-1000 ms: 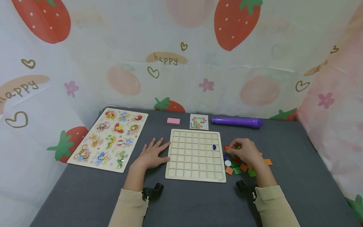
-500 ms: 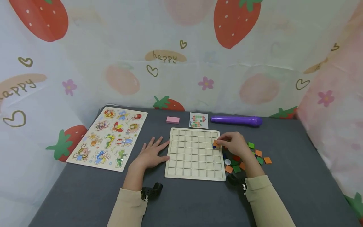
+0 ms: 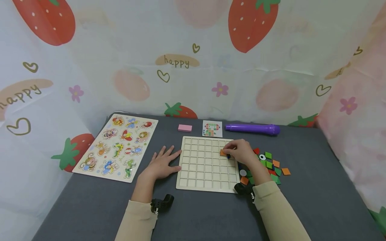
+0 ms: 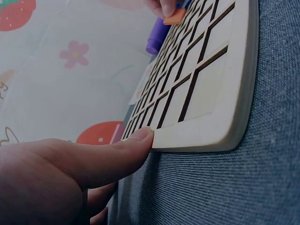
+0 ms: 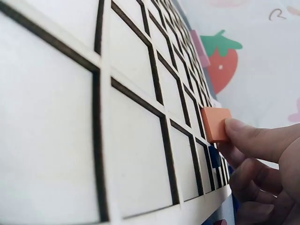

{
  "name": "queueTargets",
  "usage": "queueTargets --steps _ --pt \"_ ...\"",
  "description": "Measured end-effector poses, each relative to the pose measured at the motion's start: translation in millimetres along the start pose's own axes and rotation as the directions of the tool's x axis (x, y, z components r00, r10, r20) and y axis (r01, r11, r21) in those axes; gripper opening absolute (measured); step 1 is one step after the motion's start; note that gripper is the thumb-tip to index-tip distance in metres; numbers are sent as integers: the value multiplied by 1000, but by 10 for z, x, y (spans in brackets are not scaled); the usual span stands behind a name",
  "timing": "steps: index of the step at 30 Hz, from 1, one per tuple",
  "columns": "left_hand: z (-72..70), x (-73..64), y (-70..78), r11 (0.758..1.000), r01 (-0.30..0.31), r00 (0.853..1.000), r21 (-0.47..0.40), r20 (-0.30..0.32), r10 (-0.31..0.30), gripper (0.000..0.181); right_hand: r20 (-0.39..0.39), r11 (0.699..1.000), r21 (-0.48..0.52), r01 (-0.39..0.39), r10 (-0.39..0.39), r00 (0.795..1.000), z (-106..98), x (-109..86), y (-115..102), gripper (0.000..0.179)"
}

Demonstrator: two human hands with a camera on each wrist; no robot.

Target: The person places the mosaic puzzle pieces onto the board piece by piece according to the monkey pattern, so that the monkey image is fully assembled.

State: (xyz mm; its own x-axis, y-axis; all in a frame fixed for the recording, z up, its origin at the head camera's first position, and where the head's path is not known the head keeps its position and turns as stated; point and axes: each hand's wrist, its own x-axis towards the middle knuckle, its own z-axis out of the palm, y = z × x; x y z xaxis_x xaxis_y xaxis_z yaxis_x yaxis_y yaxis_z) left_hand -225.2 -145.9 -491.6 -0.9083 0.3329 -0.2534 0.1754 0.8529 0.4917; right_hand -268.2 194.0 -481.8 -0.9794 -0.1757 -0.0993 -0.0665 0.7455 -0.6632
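A pale wooden grid board (image 3: 205, 164) lies on the dark table. My right hand (image 3: 241, 152) pinches an orange square tile (image 5: 216, 124) between thumb and fingers, over the upper right of the grid. Just beside that tile, a dark blue piece (image 5: 214, 157) sits in a cell, partly covered by the hand in the head view. My left hand (image 3: 163, 164) lies with fingers spread at the board's left edge; in the left wrist view its thumb (image 4: 140, 136) touches the rim.
Loose coloured tiles (image 3: 275, 170) are scattered right of the board, partly behind the right forearm. Behind the board are a pink block (image 3: 185, 128), a pattern card (image 3: 212, 129) and a purple microphone-shaped stick (image 3: 253, 129). An insect puzzle board (image 3: 117, 147) lies at left.
My right hand has picked an orange tile from the loose pile and carried it left over the grid, past the blue piece. The left hand has stayed in place.
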Motion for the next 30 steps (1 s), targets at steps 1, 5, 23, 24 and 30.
queueTargets --steps 1,5,23,24,30 --pt "2 0 0 1000 1 1000 1 0 -1 74 8 1000 -6 -4 5 1000 3 1 -5 12" --pt "8 0 -1 1000 4 1000 7 -1 -4 74 34 1000 -16 -16 16 999 10 -5 -15 10" --pt "19 11 23 1000 3 1000 8 2 -3 73 -49 997 40 -61 63 997 -54 -48 66 21" --pt "18 10 25 1000 3 1000 8 2 -3 73 -57 997 41 -62 64 996 -83 -59 80 21" --pt "5 -4 29 1000 6 1000 5 6 -6 73 -80 996 2 -88 88 993 -221 -151 184 21"
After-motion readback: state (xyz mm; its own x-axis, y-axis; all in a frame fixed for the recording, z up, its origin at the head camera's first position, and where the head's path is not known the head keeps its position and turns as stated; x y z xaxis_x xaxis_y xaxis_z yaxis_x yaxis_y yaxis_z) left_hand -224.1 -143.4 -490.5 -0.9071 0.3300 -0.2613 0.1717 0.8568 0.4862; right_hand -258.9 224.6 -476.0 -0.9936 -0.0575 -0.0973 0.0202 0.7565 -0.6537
